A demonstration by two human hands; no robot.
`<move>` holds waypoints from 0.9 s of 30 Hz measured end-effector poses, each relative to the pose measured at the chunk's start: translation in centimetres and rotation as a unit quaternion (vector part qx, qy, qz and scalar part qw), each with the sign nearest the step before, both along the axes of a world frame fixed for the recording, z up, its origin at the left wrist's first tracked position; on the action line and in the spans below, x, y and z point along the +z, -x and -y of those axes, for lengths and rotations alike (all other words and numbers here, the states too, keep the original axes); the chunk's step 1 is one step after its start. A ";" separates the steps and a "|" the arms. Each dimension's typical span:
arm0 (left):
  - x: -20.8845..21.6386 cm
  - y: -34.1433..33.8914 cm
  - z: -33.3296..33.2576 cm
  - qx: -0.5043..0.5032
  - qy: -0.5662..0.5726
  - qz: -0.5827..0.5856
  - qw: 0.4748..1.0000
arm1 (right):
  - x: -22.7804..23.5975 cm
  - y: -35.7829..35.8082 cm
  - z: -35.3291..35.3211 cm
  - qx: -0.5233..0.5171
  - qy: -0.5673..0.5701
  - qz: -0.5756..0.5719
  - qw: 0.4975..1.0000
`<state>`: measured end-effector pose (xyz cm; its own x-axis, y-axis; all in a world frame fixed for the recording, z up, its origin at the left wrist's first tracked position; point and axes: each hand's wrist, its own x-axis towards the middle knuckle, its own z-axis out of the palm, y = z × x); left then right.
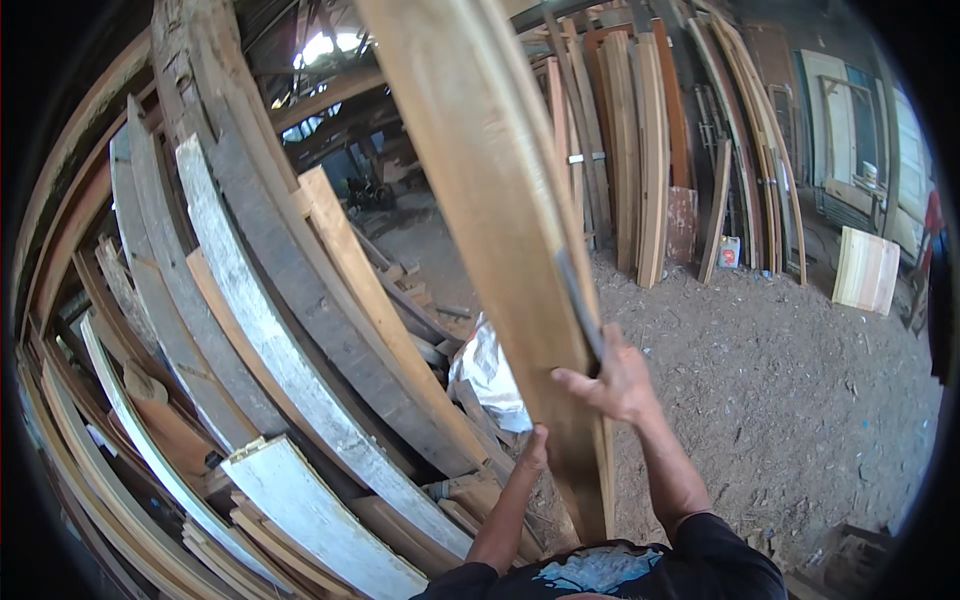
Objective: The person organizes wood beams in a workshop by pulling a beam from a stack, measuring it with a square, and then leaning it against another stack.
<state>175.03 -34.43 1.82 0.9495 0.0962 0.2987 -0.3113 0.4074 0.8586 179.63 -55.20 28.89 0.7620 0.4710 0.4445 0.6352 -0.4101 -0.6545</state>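
A long, wide wooden board (500, 210) stands tilted in front of me, its top running out of view and its lower end close to my body. My right hand (618, 380) grips its right edge, thumb across the broad face and fingers around the side. Lower down, my left hand (537, 450) holds the left edge; most of its fingers are hidden behind the wood. Along the right edge, just above my right hand, runs a dark grey strip (578, 300); I cannot tell whether it is part of the board.
Many old planks lean at my left, among them a whitish board (310, 515) and a weathered beam (290, 240). A silvery sheet (492, 375) lies behind my board. More timber (650, 150) leans at the far wall, near a small container (729, 252) and a pale panel (866, 271).
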 end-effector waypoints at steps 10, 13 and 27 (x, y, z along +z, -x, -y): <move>-1.6 -0.3 1.2 -0.054 0.014 -0.007 0.998 | -1.8 -1.8 0.7 0.091 -0.183 -0.024 0.979; -3.2 -0.1 1.8 -0.047 0.015 -0.025 0.998 | -1.9 -3.2 0.9 0.112 -0.199 0.001 0.974; -9.5 -6.0 6.5 0.052 -0.044 -0.059 0.996 | -2.6 -14.6 7.4 0.115 -0.026 0.025 0.993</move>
<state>181.01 -40.95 -7.72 0.9647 0.1741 0.1974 -0.2428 0.2989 0.9229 194.26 -62.56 26.29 0.6137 0.6050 0.5073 0.7401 -0.2170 -0.6365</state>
